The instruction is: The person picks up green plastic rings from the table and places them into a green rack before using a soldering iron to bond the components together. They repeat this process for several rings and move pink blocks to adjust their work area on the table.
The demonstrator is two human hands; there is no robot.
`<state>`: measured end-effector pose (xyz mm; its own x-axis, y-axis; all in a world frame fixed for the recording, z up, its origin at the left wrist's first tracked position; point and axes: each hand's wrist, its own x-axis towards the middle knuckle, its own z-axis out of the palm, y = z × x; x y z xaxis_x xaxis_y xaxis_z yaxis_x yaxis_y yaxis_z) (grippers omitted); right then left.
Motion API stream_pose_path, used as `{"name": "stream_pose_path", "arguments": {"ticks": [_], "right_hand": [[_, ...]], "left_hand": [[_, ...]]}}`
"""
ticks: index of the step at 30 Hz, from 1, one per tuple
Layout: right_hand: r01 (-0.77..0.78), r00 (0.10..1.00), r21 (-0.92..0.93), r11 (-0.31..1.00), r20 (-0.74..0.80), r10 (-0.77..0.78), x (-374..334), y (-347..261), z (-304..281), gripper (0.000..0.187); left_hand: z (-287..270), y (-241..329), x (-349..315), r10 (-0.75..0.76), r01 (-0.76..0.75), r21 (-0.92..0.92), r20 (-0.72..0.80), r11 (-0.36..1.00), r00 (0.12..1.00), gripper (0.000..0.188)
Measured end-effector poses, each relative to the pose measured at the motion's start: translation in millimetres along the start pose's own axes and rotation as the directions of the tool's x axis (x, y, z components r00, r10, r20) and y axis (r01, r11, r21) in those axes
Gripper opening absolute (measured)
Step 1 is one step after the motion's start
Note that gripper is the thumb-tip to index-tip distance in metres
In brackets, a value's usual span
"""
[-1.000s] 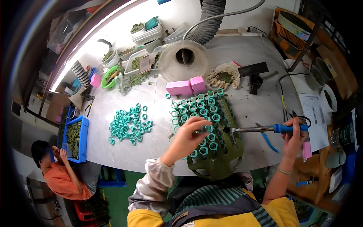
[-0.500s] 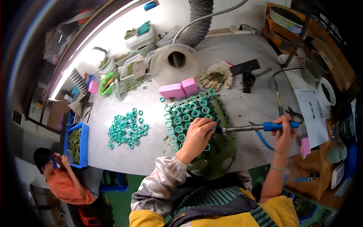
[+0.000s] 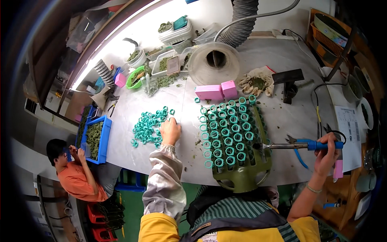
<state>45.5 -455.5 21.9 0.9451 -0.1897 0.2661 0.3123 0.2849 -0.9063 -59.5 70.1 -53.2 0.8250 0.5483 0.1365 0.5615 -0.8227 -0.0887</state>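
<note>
My left hand is at the right edge of a loose pile of teal rings, fingers curled down and pressed together; what they pinch, if anything, is hidden. My right hand grips the blue handle of a soldering iron. Its metal shaft points left, its tip at the right side of an olive-green slotted frame. Rows of teal rings stand on the frame, which lies at the table's near edge in front of me.
Pink blocks, a clear cone hood, a stained glove and a black stand sit behind the frame. Pliers lie under the iron. Tubs line the back left. A person in orange sits left by a blue crate.
My left hand has moved from the frame leftward to the loose ring pile. My right hand still holds the iron at the frame's right side. The whole view has shifted.
</note>
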Motion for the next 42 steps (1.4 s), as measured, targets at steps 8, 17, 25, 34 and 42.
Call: {"name": "stream_pose_path", "arguments": {"ticks": [8,17,25,34,42], "right_hand": [[0.002,0.999,-0.047,0.999,-0.042,-0.004,-1,-1,-5,0.026],[0.012,1.000,-0.032,0.999,0.011,-0.011,-3,-7,-6,0.027],[0.023,1.000,-0.054,0.998,-0.001,-0.023,-5,-7,-8,0.026],[0.030,1.000,-0.048,0.998,-0.003,-0.030,-5,-9,-6,0.026],[0.019,1.000,-0.048,0.999,-0.017,-0.020,-5,-9,-13,0.024]], "left_hand": [[-1,6,-39,0.150,-0.192,-0.583,-0.119,0.789,0.981,0.011],[-10,-34,-46,-0.131,-0.043,-0.676,-0.205,0.735,0.970,0.011],[-20,-27,-64,0.187,-0.220,-0.390,-0.121,0.894,0.975,0.032],[3,-41,-74,-0.099,-0.020,-0.731,-0.119,0.682,0.988,0.016],[4,-45,-83,-0.107,-0.045,-0.677,-0.181,0.735,0.978,0.023]]}}
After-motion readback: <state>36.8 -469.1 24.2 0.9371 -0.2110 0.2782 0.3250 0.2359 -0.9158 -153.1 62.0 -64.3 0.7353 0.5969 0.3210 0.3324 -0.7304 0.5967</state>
